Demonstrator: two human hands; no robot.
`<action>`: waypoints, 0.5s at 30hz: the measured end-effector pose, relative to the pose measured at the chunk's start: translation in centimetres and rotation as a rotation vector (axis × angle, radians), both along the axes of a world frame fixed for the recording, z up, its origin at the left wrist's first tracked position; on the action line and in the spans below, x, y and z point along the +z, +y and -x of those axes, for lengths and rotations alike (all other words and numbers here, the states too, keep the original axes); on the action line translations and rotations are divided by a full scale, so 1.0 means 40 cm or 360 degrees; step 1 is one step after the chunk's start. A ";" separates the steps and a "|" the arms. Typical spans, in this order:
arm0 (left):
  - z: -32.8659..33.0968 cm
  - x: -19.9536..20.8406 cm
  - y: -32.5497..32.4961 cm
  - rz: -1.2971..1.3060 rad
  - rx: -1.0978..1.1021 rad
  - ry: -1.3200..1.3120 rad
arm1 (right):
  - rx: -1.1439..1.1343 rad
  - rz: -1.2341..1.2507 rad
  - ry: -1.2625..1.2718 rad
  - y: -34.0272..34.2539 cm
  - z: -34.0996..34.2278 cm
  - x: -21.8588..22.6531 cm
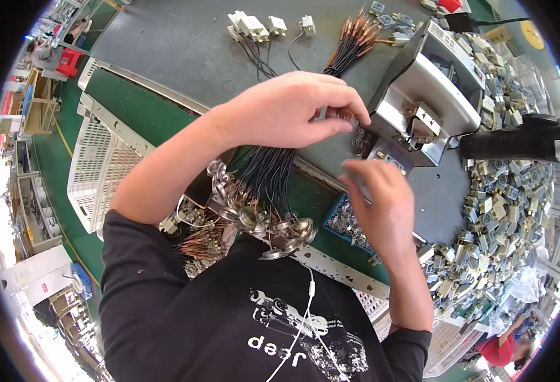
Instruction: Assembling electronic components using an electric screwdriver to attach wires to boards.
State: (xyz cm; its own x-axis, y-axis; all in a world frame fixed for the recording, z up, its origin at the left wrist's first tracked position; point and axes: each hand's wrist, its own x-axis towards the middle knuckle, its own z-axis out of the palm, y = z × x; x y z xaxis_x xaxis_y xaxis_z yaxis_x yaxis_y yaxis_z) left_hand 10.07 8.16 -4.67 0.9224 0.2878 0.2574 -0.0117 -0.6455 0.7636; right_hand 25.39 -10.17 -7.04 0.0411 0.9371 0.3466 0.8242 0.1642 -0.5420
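Note:
My left hand (pixel 299 108) reaches over the bench from the left, its thumb and fingers curled together beside a metal bench fixture (pixel 420 95). Whatever lies in that pinch is too small to make out. My right hand (pixel 385 197), slightly blurred, is lower and to the right, with thumb and fingers apart and nothing visible between them. Small dark parts (pixel 361 141) lie near both sets of fingertips. Beneath my left wrist, a bundle of black wires (pixel 270 172) drapes off the bench edge. More black wires with bare copper ends (pixel 356 38) lie behind the hand.
Several white plug bodies with leads (pixel 251 25) rest at the back. Grey and white plug housings (pixel 496 223) are heaped on the right, below a black cylindrical arm (pixel 516 137). A blue tray (pixel 328 223) holds small metal parts. Shiny round metal pieces (pixel 251 219) hang by my lap.

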 end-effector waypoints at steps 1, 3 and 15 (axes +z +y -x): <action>0.010 0.013 0.006 0.0022 0.0022 0.0117 | 0.0132 0.0193 0.0161 -0.003 0.023 0.004; 0.015 0.011 0.014 -0.0007 0.0025 0.0101 | 0.0318 0.0526 0.0375 0.014 0.076 0.004; 0.107 0.097 0.022 0.0031 -0.0173 0.0950 | 0.0293 0.1171 0.0625 0.018 0.036 0.020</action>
